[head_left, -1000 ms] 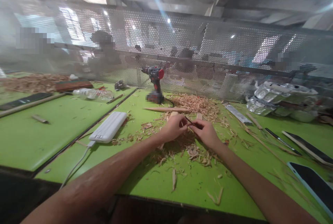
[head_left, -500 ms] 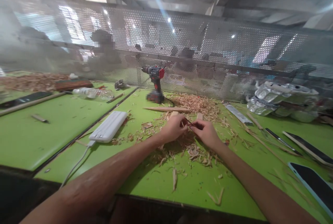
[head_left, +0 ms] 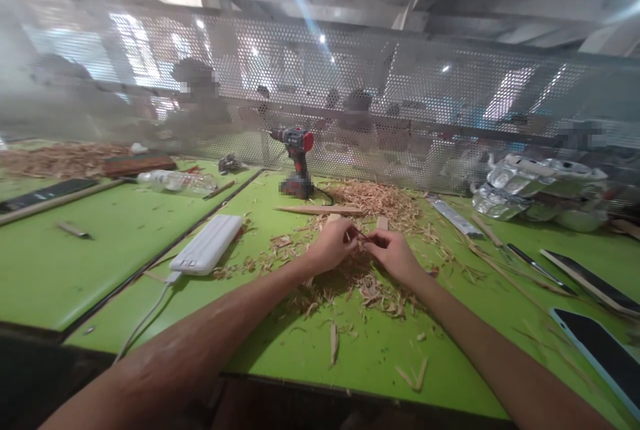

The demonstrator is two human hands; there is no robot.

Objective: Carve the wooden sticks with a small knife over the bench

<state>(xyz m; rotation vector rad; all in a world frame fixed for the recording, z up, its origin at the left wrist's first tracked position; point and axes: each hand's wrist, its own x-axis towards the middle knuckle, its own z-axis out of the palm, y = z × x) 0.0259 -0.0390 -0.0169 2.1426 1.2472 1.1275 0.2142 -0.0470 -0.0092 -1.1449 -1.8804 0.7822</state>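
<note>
My left hand (head_left: 333, 245) and my right hand (head_left: 391, 253) meet over the shavings at the middle of the green table (head_left: 280, 350). Between their pinched fingertips runs a thin dark stick (head_left: 361, 235), gripped from both sides. Its ends are hidden by the fingers. Wood shavings (head_left: 373, 290) lie under and in front of both hands. Just beyond them rest a long pointed wooden piece (head_left: 320, 209) and the end of a pale wooden block (head_left: 383, 223).
A cordless drill (head_left: 297, 160) stands behind the hands. At left lie a white power bank (head_left: 207, 243) with cable and a plastic bottle (head_left: 177, 181). On the right are a phone (head_left: 600, 353), a pen-like tool (head_left: 540, 269) and foil-like packages (head_left: 535, 190). People sit behind a perforated screen (head_left: 425, 97).
The view has shifted very slightly. Both hands stay in nearly the same place, still pinching the thin stick.
</note>
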